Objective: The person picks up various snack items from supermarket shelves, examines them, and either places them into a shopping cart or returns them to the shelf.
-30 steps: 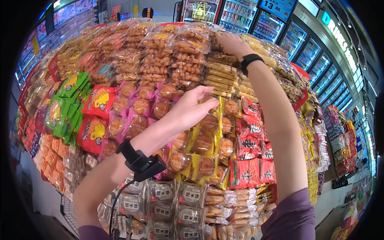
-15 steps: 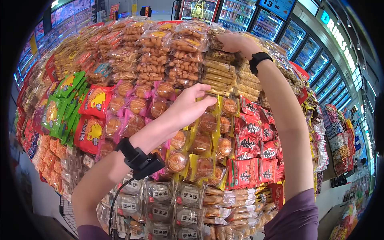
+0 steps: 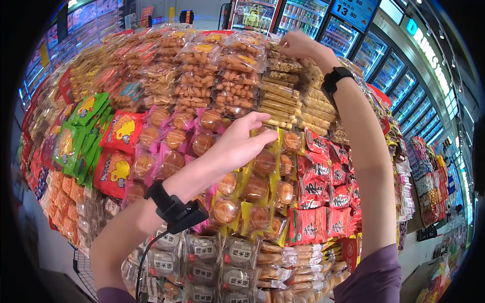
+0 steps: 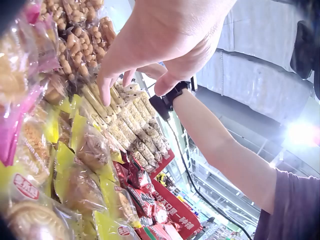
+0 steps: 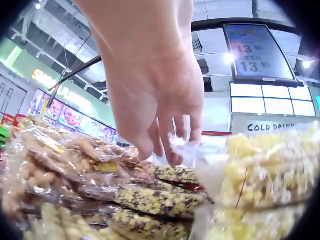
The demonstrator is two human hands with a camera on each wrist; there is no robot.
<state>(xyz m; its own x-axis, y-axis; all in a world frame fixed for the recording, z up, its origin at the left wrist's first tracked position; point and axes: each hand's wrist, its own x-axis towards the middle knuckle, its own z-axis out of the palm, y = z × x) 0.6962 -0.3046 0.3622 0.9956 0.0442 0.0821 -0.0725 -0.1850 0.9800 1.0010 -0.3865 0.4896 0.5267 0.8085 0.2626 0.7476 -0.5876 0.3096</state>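
The speckled bars (image 3: 285, 63) lie in a stack just beyond the sticks (image 3: 278, 103). The right hand (image 3: 305, 46) is over these bars, on the far side of the sticks, with its fingers bent downward; its wrist view shows the fingertips close to a clear wrapper, but I cannot tell whether the grip pinches it. The left hand (image 3: 245, 139) is just on the near side of the sticks, above the cakes (image 3: 263, 162); its grip is loose and holds nothing, thumb and fingers apart.

Pale bars (image 3: 314, 107) are just right of the sticks, and bagged nuts (image 3: 235, 92) just left. Red packets (image 3: 313, 194) lie nearer than the sticks and to their right. Green bags (image 3: 83, 136) are well left of the sticks. Fridges (image 3: 298, 20) and a price screen (image 3: 353, 12) stand far beyond the sticks.
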